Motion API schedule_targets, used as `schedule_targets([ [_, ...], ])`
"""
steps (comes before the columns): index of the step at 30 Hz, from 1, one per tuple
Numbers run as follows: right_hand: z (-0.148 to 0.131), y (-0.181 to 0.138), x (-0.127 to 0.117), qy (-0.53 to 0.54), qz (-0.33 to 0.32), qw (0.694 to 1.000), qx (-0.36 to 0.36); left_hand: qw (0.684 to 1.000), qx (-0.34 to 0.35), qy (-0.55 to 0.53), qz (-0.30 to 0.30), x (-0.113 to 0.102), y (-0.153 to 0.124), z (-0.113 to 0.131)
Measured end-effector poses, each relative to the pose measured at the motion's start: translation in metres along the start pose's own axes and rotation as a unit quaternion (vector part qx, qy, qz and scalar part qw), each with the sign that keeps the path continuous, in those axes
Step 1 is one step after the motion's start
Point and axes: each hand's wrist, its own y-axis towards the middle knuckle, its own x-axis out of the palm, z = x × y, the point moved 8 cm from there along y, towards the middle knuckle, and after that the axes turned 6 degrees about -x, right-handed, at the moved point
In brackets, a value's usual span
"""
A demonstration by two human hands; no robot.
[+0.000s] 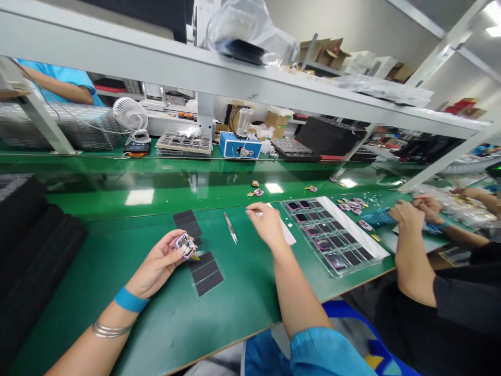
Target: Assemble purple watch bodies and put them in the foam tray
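Blue cloth of the right sleeve is sitting closest to me as I'm viewing from afar, and I'm taking the tweezers on the green bench as my landmark. Left of the tweezers, the left hand is grasping a small purple-rimmed device; its fingers are curling around the edges, barely parted, and I'm seeing the device's exposed inner parts. A yellow tab is poking out beside it. Right of the tweezers, the right hand is hanging next to a white sheet; its fingers are bending, thumb and forefinger tips coming close together, and I'm not managing to tell whether they're pinching anything. Black strips are lying left of the tweezers, near the device. Farther right of the tweezers, a clear tray is carrying dark pieces and purple-rimmed parts, and beyond it a co-worker's hands are meeting above the bench.
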Motion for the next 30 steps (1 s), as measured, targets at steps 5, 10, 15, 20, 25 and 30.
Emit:
schedule_targets([
  [5,-0.085,-0.046,0.091,0.289,-0.094,0.946,-0.112,1.000,0.014,0.005,0.005,0.001,0.000,0.000],
  [10,-0.089,-0.055,0.102,0.270,-0.080,0.950,-0.134,0.999,0.035,0.023,0.008,0.003,0.000,0.003],
  [15,-0.076,-0.052,0.107,0.319,-0.113,0.937,-0.087,0.999,0.039,0.035,-0.001,0.005,0.001,0.004],
  [20,-0.072,-0.052,0.111,0.357,-0.136,0.922,-0.065,0.998,0.041,0.046,-0.009,0.006,0.000,0.004],
  [25,-0.076,-0.053,0.108,0.303,-0.120,0.940,-0.101,0.997,0.049,0.060,0.000,0.004,0.001,0.003],
  [30,-0.096,-0.062,0.102,0.158,-0.084,0.957,-0.227,0.998,0.052,0.040,0.024,0.000,0.002,0.001],
])
